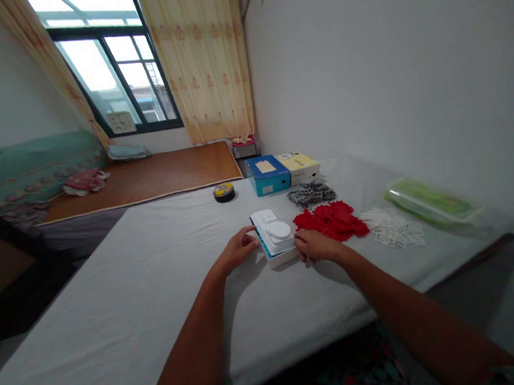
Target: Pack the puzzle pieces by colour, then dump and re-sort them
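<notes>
One white box (284, 258): between left hand (238, 250) at its nine o'clock and right hand (317, 246) at its three.
Fingers: bent at its edges; whether gripping cannot be told.
White stack (273, 229): in the box.
Red pieces (332, 220): two o'clock of it.

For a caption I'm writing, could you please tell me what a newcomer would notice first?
Likely the bright red pile, just beyond the right hand. Next might come the white pieces in the shallow box between that hand and the left hand, then the blue box beside the yellow box, farther back.
</notes>
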Demonstrator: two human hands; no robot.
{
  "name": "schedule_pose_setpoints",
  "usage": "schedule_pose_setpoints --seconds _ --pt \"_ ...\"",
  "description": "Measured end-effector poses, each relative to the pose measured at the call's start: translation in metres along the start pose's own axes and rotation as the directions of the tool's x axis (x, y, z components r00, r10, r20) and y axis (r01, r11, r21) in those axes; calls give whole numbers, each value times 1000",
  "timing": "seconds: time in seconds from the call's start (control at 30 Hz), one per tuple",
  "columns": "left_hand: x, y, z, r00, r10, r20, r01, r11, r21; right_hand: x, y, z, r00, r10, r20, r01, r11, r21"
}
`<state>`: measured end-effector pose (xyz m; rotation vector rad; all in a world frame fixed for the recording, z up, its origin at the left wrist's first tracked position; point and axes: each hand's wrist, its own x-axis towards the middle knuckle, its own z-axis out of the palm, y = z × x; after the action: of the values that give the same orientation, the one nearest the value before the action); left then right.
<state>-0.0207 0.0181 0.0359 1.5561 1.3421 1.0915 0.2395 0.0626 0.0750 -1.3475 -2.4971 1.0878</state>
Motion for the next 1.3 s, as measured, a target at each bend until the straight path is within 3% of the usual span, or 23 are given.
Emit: schedule_pose_setpoints --seconds 0.27,0.5,0.67,0.8,0.9,1.0,1.13,1.3 --pt "5 3 -7 999 -31 -37 30 999 -11 9 -8 -21 984 30 175 -9 993 -121" --pt "4 12 -18 977 -101 -186 110 993 39 6 -9 -39 989 -11 146 30 991 -134" --pt "3 14 -21 956 -115 -270 114 993 -19 7 -5 -47 987 -41 156 69 982 -176" --pt "2 12 -24 928 -122 -352 121 992 -24 2 -7 -62 994 -87 72 102 965 -240" --pt "2 9 -26 906 -130 -402 132 991 -22 -3 -6 -83 993 -111 32 116 957 -265" --pt "2 5 -27 907 -139 -398 155 988 6 -8 5 -108 996 -76 53 82 989 -119" --pt "3 2 -25 911 -154 -383 197 978 75 -12 35 -146 999 18 46 -21 997 72" --pt "5 -1 -24 904 -139 -405 220 962 160 -14 86 -205 977 199 -79 -187 974 130"
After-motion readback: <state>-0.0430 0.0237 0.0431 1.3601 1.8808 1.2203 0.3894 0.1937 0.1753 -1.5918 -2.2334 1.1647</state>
